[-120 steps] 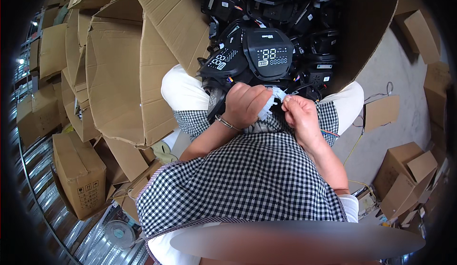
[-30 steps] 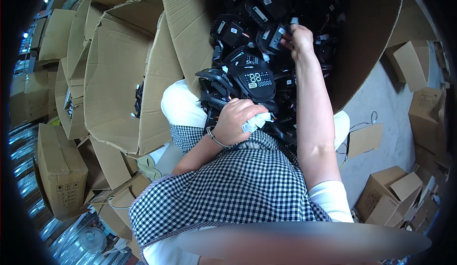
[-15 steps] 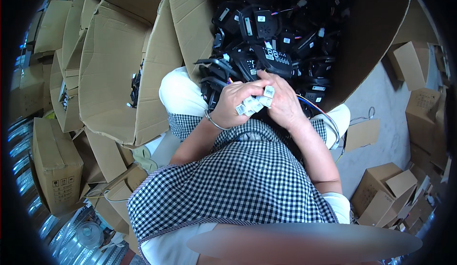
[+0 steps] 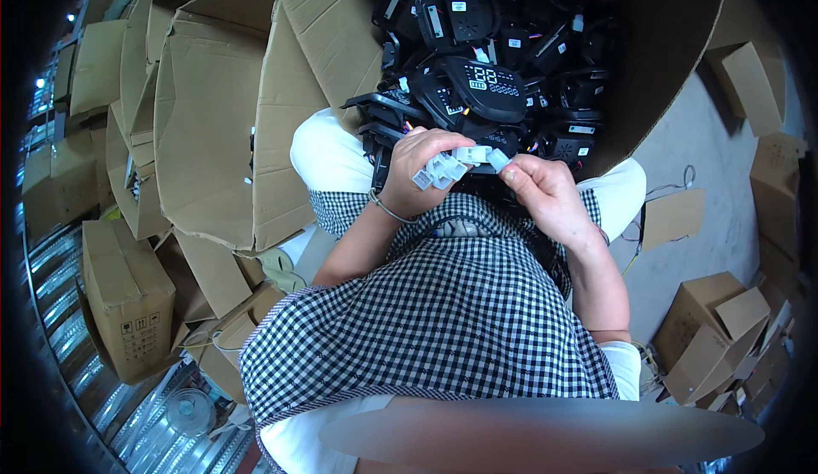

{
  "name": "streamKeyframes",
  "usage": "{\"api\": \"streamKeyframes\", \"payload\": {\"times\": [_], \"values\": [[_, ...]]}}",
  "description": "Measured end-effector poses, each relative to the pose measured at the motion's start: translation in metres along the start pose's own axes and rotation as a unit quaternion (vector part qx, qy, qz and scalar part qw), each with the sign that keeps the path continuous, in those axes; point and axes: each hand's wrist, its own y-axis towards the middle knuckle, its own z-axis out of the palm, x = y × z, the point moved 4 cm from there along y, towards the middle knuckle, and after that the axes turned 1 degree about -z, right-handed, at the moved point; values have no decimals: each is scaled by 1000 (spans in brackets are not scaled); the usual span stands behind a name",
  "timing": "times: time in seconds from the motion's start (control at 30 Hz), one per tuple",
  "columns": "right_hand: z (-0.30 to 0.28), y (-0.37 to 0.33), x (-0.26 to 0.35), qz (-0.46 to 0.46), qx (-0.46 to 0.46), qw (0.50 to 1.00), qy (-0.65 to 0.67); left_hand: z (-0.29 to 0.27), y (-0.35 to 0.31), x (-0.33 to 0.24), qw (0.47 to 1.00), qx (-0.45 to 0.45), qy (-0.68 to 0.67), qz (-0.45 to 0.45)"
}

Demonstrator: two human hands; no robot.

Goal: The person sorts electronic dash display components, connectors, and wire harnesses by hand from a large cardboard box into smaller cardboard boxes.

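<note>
My left hand [image 4: 413, 167] is closed around a bunch of several white plastic wire connectors [image 4: 445, 170], whose ends stick out past the thumb. On the right, my right hand [image 4: 547, 197] pinches a single white connector [image 4: 498, 160] between thumb and fingertips, right beside the bunch. The wires behind the connectors are mostly hidden by my hands. Just beyond my hands, black display units [image 4: 486, 91] with white printed symbols and short coloured wires lie heaped in a large cardboard box [image 4: 328, 27].
An open cardboard box [image 4: 209, 125] stands at the left, with a closed carton [image 4: 128, 304] nearer. Metal rollers [image 4: 102, 414] run along the lower left. On the grey floor at the right are a flat cardboard piece [image 4: 673, 218] and an open carton [image 4: 711, 329].
My right hand has moved right, away from my left hand, and now pinches one connector. The orange and dark wires by my right wrist no longer show. The view has shifted slightly.
</note>
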Motion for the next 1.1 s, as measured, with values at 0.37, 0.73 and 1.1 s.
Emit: {"api": "streamKeyframes", "payload": {"times": [0.37, 0.73, 1.1], "values": [[2, -6, 46, -327, -82, 716, -612, -6, 7, 5, 992, 103, -10, -78], [21, -13, 9, -341, -45, 712, -612, 3, 6, -3, 976, 214, 37, -35], [-51, 9, 9, -136, -274, 902, -304, -144, 3, 28, 803, -374, -460, -55]]}}
